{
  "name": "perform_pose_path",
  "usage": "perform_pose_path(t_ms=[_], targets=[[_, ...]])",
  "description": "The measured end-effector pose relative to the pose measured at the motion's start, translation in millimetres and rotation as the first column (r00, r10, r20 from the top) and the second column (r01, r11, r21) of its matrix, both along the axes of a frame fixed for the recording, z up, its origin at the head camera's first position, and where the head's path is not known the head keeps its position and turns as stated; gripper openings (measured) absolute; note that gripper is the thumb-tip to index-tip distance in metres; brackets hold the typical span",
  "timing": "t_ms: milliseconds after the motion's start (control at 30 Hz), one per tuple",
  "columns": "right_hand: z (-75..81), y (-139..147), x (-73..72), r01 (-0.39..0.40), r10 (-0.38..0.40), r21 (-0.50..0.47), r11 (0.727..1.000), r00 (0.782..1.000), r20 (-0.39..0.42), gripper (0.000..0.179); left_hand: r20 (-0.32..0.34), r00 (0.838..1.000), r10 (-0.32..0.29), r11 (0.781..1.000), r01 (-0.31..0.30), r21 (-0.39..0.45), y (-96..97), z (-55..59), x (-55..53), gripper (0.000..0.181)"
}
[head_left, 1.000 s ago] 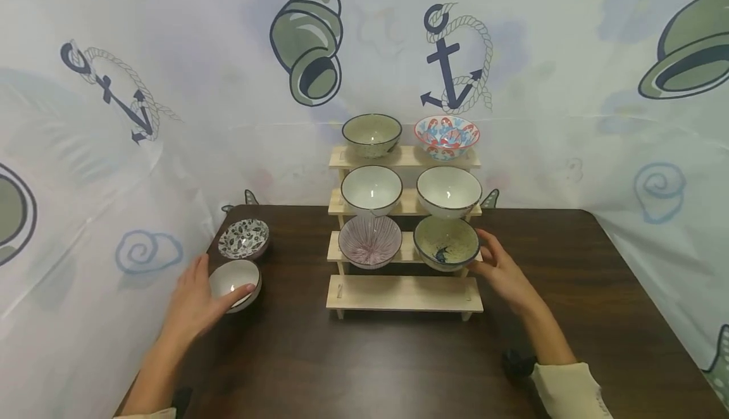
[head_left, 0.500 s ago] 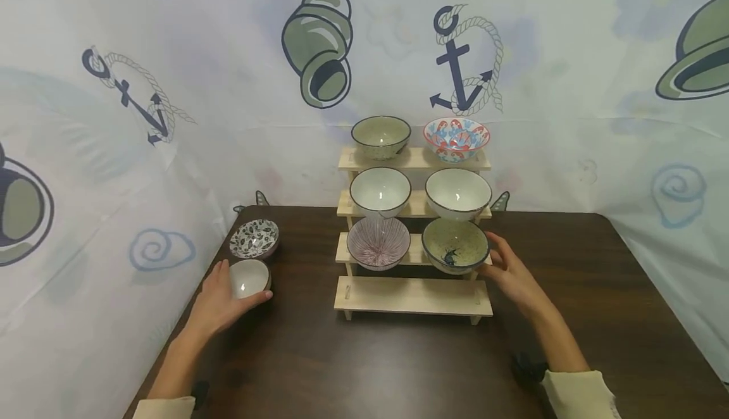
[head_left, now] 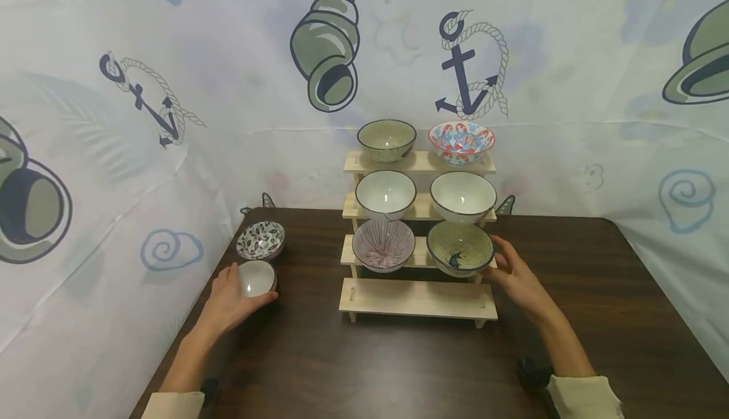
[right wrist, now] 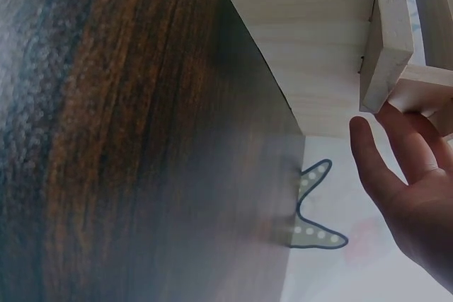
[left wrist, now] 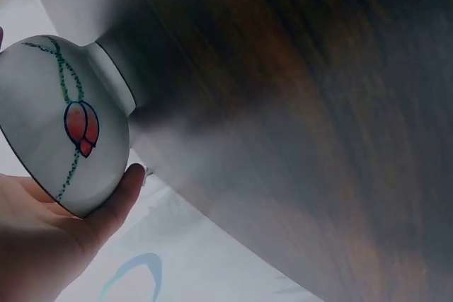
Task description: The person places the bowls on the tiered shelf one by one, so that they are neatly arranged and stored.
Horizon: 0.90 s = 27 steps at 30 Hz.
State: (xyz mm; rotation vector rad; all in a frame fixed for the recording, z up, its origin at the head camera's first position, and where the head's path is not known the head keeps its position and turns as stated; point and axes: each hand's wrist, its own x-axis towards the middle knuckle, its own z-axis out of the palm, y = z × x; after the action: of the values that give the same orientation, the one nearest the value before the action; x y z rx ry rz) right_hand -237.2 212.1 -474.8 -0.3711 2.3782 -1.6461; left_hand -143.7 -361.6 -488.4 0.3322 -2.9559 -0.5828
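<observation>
At the table's left, my left hand (head_left: 230,302) holds a small white bowl (head_left: 256,278) by its side, thumb on the near right, fingers around the left. In the left wrist view, a red tulip decorates the bowl's outside (left wrist: 53,132), and its foot is close to the dark tabletop. My right hand (head_left: 521,283) is at the right end of a wooden tiered stand (head_left: 418,299), beside a speckled green bowl (head_left: 461,248). The right wrist view shows its fingertips (right wrist: 393,114) against the stand's wood, slightly bent; that bowl is out of this view.
Behind the held bowl sits a leaf-patterned bowl (head_left: 261,240). The stand also bears a purple-striped bowl (head_left: 383,246), two white bowls, a green bowl (head_left: 387,140) and a red-and-blue bowl (head_left: 461,143). A sea-print cloth (head_left: 273,90) hangs behind and at the sides.
The head view has shifted, so the scene sits further right. My left hand's fingers and thumb have closed in around the small white bowl. My right hand stays beside the green bowl.
</observation>
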Motion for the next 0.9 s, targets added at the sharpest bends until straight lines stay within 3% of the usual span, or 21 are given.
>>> perform_pose_path(t_ms=[500,900], targets=[[0.0,0,-0.3,-0.003,0.003,0.007,1.0,1.0,-0.002,0.087,-0.052,0.998,0.017,0.999,-0.019,-0.042,-0.8,5.2,7.8,0.125],[-2.4,1,-1.5,0.0,0.001,-0.005,1.0,1.0,0.01,0.088,-0.11,0.994,0.001,1.0,-0.003,-0.021,5.4,25.8,16.2,0.123]])
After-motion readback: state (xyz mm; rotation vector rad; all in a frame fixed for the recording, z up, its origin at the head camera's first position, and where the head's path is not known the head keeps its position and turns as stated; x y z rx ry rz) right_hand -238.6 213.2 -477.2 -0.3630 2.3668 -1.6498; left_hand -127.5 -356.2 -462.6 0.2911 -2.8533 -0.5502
